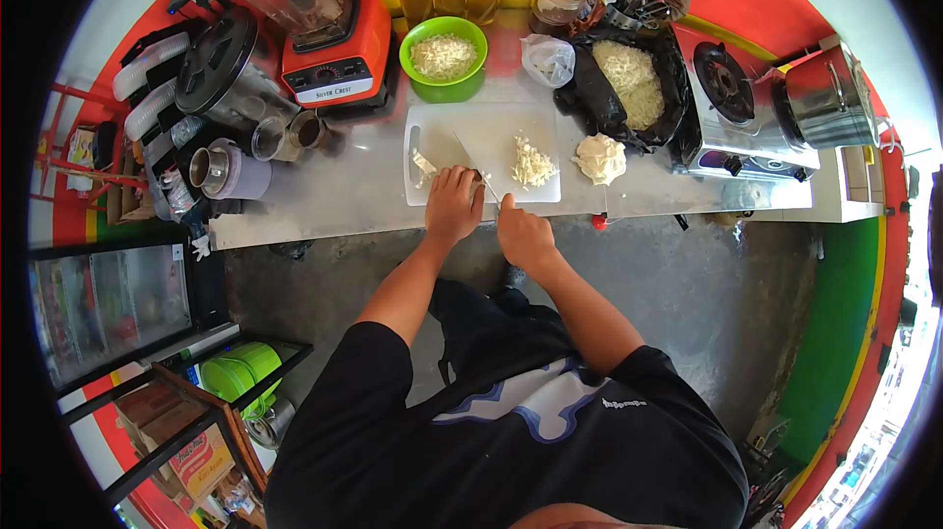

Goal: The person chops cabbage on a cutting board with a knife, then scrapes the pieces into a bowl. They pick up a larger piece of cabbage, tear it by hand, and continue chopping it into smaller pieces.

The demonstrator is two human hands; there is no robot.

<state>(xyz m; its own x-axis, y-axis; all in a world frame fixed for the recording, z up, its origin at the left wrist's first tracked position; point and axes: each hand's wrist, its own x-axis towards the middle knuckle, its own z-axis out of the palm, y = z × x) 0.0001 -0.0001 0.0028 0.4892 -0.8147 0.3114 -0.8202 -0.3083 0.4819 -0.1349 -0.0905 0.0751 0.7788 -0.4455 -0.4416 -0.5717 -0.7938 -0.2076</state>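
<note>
My right hand [526, 234] is closed around the handle of a knife [471, 151], whose thin blade points up and left across the white cutting board [481, 121]. Left of the blade, at the board's front edge, my left hand [455, 200] has its fingers curled together. Whatever lies under those fingers is hidden. A pale, flat piece of food [423, 167] rests on the board beyond my left fingers. To the right of the knife sits a small heap of chopped pale pieces [532, 164].
Behind the board stands a green bowl [442, 85] of chopped pale food, beside a red blender [337, 62]. On the right are a pale lump [600, 159], a black bag [673, 102] of shredded food and a gas stove [751, 131]. A red-tipped object [599, 222] pokes past the counter edge.
</note>
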